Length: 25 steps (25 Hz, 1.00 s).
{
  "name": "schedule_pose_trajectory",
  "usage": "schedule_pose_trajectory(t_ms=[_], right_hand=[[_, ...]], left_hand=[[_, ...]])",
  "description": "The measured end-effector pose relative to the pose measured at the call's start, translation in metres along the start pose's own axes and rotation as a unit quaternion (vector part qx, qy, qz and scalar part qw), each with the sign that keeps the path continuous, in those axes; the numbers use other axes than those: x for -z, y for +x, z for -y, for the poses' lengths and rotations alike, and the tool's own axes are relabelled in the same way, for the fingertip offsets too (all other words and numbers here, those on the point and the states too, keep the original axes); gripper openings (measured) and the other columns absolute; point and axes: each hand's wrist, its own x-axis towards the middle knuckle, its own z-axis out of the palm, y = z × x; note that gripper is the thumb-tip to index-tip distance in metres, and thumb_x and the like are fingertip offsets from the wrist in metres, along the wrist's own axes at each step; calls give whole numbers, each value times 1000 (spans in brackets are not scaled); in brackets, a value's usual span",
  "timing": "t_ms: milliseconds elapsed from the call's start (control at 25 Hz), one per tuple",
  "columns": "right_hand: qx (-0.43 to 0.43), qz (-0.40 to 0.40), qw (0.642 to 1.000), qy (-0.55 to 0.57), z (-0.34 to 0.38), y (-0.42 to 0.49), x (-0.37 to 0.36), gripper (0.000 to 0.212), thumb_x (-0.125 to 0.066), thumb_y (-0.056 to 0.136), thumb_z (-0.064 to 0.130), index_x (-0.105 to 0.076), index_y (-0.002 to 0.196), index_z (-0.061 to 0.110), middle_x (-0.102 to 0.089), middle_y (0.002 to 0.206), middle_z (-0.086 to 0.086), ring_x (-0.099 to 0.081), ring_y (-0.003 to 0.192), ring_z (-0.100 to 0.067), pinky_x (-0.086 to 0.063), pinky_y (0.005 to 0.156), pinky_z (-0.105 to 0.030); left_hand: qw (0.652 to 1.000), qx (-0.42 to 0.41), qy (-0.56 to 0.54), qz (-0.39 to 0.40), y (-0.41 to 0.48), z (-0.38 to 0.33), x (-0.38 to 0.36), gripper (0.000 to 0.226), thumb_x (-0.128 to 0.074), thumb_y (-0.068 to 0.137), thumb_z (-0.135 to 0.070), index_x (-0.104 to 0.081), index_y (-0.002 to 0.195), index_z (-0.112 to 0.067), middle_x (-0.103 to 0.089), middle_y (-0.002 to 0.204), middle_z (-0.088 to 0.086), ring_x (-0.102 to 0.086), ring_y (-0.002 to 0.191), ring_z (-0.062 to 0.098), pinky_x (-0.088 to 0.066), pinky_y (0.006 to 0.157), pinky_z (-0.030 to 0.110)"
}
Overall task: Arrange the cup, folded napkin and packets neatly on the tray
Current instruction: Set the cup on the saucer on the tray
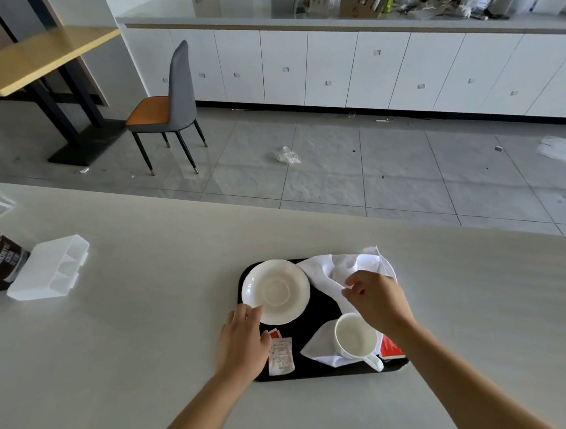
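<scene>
On black tray (319, 313), left hand (243, 341), fingers relaxed, touching saucer (275, 291) rim at ten o'clock, right hand (376, 299) pinching crumpled napkin (323, 268) at one, cup (355, 339) at five.

So the black tray (317, 311) sits flat on the worktop (149, 322), long side facing me, and the white cup (355, 337) stands upright and empty near its front right, handle pointing at the near edge. The white napkin (344, 263) is a rumpled mess over the far-right corner, spilling past the rim, with the right hand (376, 298) pinching it. A flatter white fold (317, 345) pokes out from under the cup. Packets: a white printed packet (280, 355) lies front left with a red packet (274, 333) just behind it, and a second red packet (391, 348) is front right beside the cup.
</scene>
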Motion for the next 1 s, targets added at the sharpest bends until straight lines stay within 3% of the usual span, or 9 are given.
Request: schedule_pose_trajectory(t_ms=[120, 240, 400, 480, 600, 720, 800, 1000], right_hand=[[-10, -20, 1000, 8, -14, -23, 20, 2, -71, 83, 28, -71, 82, 26, -70, 72, 8, -61, 73, -20, -44, 61, -27], [-18, -86, 996, 2, -28, -54, 27, 25, -72, 77, 25, -57, 58, 21, -57, 57, 6, -52, 56, -18, -39, 49, -27], [-40, -38, 998, 20, -50, -95, 15, 21, -79, 70, 36, -59, 66, 29, -60, 61, 10, -55, 58, -6, -38, 52, -19], [-31, -11, 999, 18, -56, -104, 5, 26, -80, 69, 41, -56, 70, 30, -55, 64, 11, -51, 58, -5, -36, 53, -18], [-29, 0, 999, 24, -57, -106, -8, 30, -80, 73, 39, -52, 67, 28, -52, 66, 9, -47, 57, -7, -34, 51, -19], [-33, -3, 999, 21, -57, -105, -20, 31, -76, 80, 34, -51, 63, 24, -49, 65, 8, -43, 54, -9, -30, 48, -18], [-34, -15, 999, 21, -57, -105, -26, 34, -73, 82, 30, -49, 61, 21, -48, 65, 7, -41, 54, -11, -29, 47, -20], [-41, -66, 996, 47, -56, -105, -37, 30, -75, 80, 22, -56, 59, 13, -51, 60, 2, -45, 55, -18, -32, 47, -23]], left_hand=[[1000, -14, -4, 12, -13, -13, -10, 34, -56, 87, -26, -57, 121, -24, -53, 112, -5, -51, 107, 16, -45, 88, 29], [1000, -16, 25, -1, -25, -21, -19, 34, -61, 83, -26, -61, 116, -24, -55, 108, -4, -53, 104, 20, -45, 86, 33], [997, 14, 71, -41, -33, -6, -27, 59, -69, 80, -32, -52, 132, -10, -50, 133, 13, -49, 120, 34, -47, 93, 45], [997, 51, 60, -11, -33, 2, -32, 71, -59, 88, -42, -34, 145, -7, -32, 150, 15, -35, 136, 32, -41, 103, 43], [997, 72, 35, 5, -37, 7, -42, 79, -40, 93, -55, -17, 151, -6, -15, 159, 14, -23, 144, 28, -35, 110, 40], [996, 52, 65, -18, -42, 14, -49, 89, -9, 89, -67, -20, 150, -2, -18, 159, 16, -23, 145, 30, -27, 116, 42], [996, 41, 72, -25, -44, 19, -53, 94, 1, 87, -69, -21, 150, -3, -17, 160, 13, -20, 146, 29, -20, 118, 45], [997, 40, 62, -34, -46, 28, -63, 84, -10, 91, -64, -21, 150, -6, -14, 161, 9, -17, 147, 27, -18, 119, 46]])
